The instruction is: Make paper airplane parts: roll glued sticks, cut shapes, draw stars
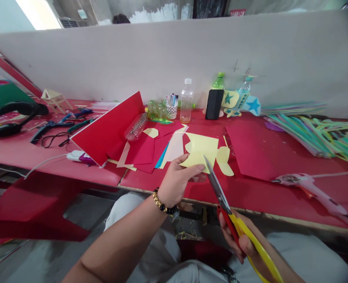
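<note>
A sheet of pale yellow paper (202, 147) with a curved cut-out on its left edge is pinched in my left hand (180, 175), thumb on top. My right hand (235, 236) grips a pair of scissors (218, 188) with yellow and red handles. The blades point up and left, and their tip lies over the lower part of the sheet. Whether the blades are cutting into the paper I cannot tell. Just right of the sheet lie rounded yellow paper cut-outs (224, 160).
A pink glue gun (312, 186) lies at right, near many coloured straws (306, 133). Behind stand a clear bottle (186, 102), a pen cup (171, 110) and a black phone (214, 104). A red board (115, 125) leans at left, beside a clear plastic bottle (136, 127).
</note>
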Action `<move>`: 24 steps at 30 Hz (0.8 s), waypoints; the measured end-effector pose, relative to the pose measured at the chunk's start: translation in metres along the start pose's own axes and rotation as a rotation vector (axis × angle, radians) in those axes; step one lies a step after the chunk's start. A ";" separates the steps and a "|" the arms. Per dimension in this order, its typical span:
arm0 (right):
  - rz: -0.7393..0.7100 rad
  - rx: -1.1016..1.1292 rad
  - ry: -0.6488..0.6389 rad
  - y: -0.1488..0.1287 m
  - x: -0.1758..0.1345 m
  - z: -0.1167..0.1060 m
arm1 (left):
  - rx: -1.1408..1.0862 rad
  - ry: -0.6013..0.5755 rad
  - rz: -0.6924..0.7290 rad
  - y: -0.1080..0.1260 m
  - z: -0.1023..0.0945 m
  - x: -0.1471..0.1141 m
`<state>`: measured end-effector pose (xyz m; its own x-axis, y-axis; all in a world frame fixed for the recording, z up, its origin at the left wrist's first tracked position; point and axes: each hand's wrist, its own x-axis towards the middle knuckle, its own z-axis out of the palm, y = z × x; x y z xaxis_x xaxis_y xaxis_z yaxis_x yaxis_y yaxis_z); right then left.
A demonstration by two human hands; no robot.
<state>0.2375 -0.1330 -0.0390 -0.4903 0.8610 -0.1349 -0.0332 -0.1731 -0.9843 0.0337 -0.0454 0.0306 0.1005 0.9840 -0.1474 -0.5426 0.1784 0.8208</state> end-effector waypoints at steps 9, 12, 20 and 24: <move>0.001 0.009 0.016 0.001 -0.002 0.002 | 0.021 -0.067 0.032 -0.003 -0.003 0.000; -0.020 0.015 0.018 0.006 -0.003 -0.001 | 0.038 -0.071 0.034 -0.003 -0.003 0.000; -0.002 0.023 -0.001 0.003 -0.002 -0.003 | 0.079 -0.095 0.017 -0.003 -0.005 0.001; -0.018 0.028 0.006 0.003 -0.002 -0.003 | 0.070 -0.101 0.007 -0.005 -0.006 0.001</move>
<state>0.2408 -0.1341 -0.0421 -0.4838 0.8671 -0.1183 -0.0661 -0.1710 -0.9831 0.0314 -0.0454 0.0235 0.1826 0.9793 -0.0877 -0.4848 0.1672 0.8585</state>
